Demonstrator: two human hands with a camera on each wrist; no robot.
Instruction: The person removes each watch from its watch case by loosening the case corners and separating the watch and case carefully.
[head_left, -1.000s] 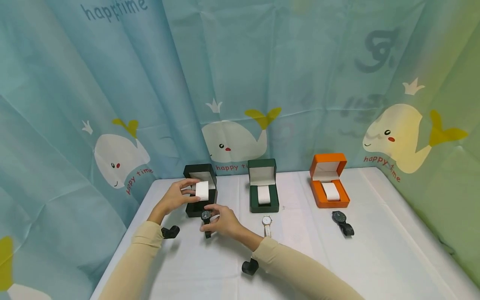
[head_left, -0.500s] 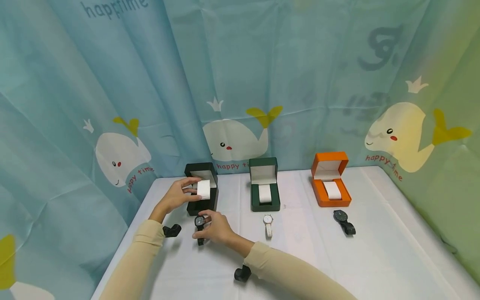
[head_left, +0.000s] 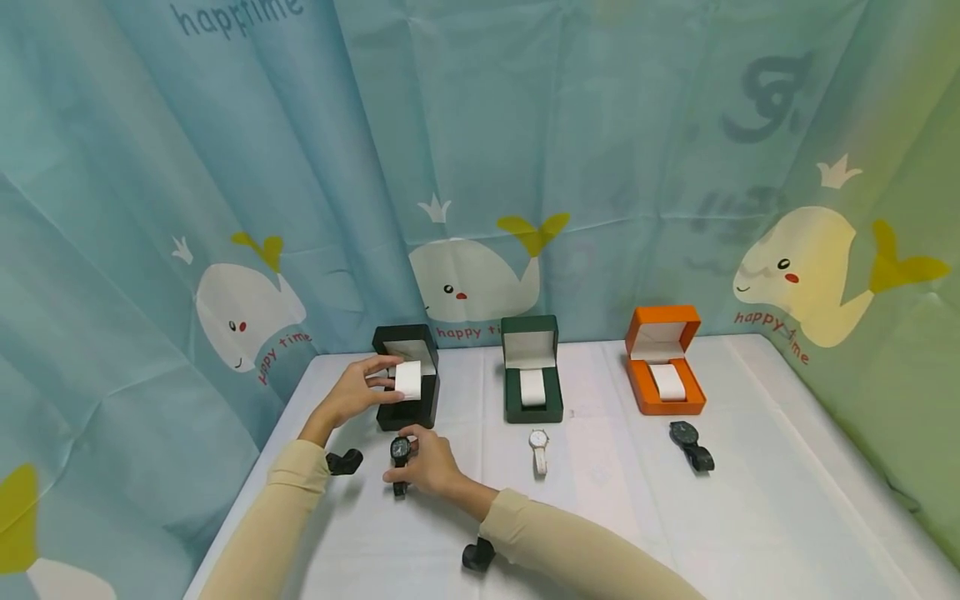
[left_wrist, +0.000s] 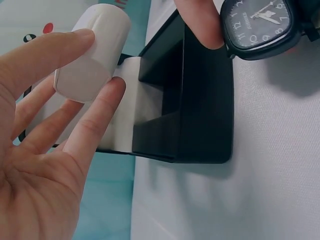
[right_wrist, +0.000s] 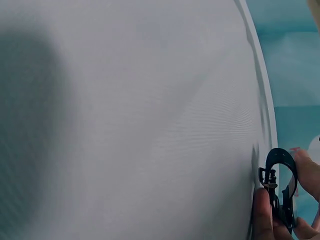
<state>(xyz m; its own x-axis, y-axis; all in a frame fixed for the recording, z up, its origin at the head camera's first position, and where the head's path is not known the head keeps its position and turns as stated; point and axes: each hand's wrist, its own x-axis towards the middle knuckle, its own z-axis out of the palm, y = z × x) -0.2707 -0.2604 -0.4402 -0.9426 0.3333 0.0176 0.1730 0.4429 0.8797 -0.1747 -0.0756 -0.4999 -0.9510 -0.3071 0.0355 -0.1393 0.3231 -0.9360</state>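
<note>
In the head view my left hand (head_left: pixel 351 398) holds a white watch cushion (head_left: pixel 408 380) over the opened black watch box (head_left: pixel 430 402). The left wrist view shows the cushion (left_wrist: pixel 95 52) pinched between thumb and fingers, and the black box (left_wrist: pixel 207 105) with a hollow inside. Just in front of that box my right hand (head_left: pixel 435 464) grips a black watch (head_left: pixel 401 450) by its side, dial up. Its strap (right_wrist: pixel 281 154) forms a closed-looking loop in the right wrist view. A fingertip of the right hand touches the watch case (left_wrist: pixel 257 22) in the left wrist view.
A green watch box (head_left: pixel 555 400) and an orange watch box (head_left: pixel 633 392) stand opened at the back, each with a white cushion inside. A white-strapped watch (head_left: pixel 538 450) lies before the green box, a black watch (head_left: pixel 690 444) before the orange one. A curtain hangs behind the table.
My right hand has drawn the black watch slightly left and toward the table's front, away from the black box. The left hand keeps the cushion at about the same place.
</note>
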